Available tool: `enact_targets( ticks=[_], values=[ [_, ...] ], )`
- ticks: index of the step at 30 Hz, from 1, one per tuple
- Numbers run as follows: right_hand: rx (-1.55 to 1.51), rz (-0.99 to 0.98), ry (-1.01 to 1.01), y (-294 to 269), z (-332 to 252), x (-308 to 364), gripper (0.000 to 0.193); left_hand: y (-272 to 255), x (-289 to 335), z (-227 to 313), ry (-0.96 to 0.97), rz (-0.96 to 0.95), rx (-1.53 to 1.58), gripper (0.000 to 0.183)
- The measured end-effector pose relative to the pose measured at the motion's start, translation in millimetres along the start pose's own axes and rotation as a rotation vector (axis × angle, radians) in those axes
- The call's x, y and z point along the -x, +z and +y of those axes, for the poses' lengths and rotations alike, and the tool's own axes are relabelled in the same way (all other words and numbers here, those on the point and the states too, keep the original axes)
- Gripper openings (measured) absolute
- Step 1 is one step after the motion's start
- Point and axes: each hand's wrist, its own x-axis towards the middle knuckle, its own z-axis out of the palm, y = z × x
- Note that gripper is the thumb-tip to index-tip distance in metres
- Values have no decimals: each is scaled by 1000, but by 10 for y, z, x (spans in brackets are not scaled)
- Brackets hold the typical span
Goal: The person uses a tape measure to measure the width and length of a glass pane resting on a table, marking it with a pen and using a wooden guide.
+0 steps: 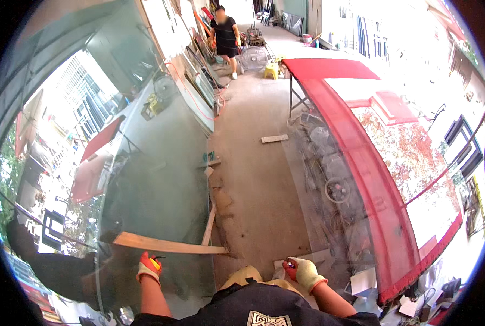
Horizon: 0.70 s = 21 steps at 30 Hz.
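My left hand (pixel 150 267), in an orange and pale glove, is closed around a small yellow-and-black tool (pixel 156 263) whose kind I cannot make out. It is beside a large glass sheet (pixel 161 190) standing on my left, just below a wooden strip (pixel 169 244) that crosses the sheet's lower part. My right hand (pixel 306 273), gloved alike, is curled closed in front of my right side. A small dark thing shows at its fingers, too small to name.
A table (pixel 356 157) with red cloth edging and a shiny top stands to my right, plastic-wrapped things beneath it. A wood block (pixel 274 139) lies on the concrete floor. Further off are a yellow stool (pixel 271 71) and a person (pixel 225 38) in black, near leaning panels.
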Motion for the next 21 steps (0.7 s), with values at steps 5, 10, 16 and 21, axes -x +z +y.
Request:
enact_targets(
  ticks=[5,10,16,21],
  values=[
    [-44,98,71,-5,139,-429,49,210,-227,-140,-49,75,118,52],
    [-95,55,93,-6,-42,-785,48,285,-491,-427,-56,-14,482,49],
    [-259,-15,193,82,-146,-1384,45,755,-933,-807,-337,224,280,35],
    [-177,42,245,-181,-741,-1886,48,1075,-1218,-902,-379,102,127,35]
  ],
)
